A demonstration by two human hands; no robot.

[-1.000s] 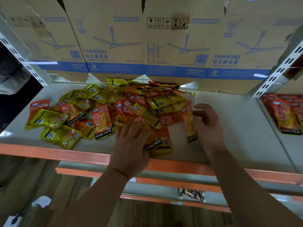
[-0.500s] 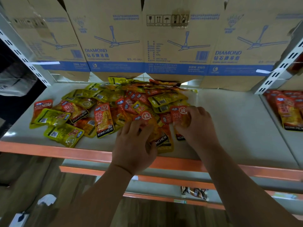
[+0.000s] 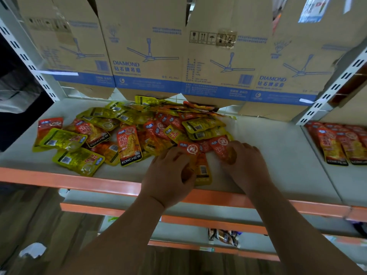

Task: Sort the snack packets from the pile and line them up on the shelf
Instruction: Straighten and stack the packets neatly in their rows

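A pile of red and yellow snack packets (image 3: 139, 128) covers the left and middle of the white shelf (image 3: 278, 147). My left hand (image 3: 166, 175) grips red packets (image 3: 190, 148) at the pile's front edge, above an orange packet (image 3: 203, 169) lying near the shelf lip. My right hand (image 3: 246, 163) pinches another red packet (image 3: 223, 147) just to the right, fingers curled over its lower half. Both hands sit close together at the pile's near right corner.
Cardboard fan boxes (image 3: 147, 56) stand along the back of the shelf. Red packets (image 3: 341, 143) lie in rows on the neighbouring shelf at right. An orange rail (image 3: 79, 181) edges the shelf front. Lower shelves hold a few packets (image 3: 224, 236).
My right hand has brought its red packet left from the open shelf to the pile's edge beside my left hand. My left hand has stayed on the front packets.
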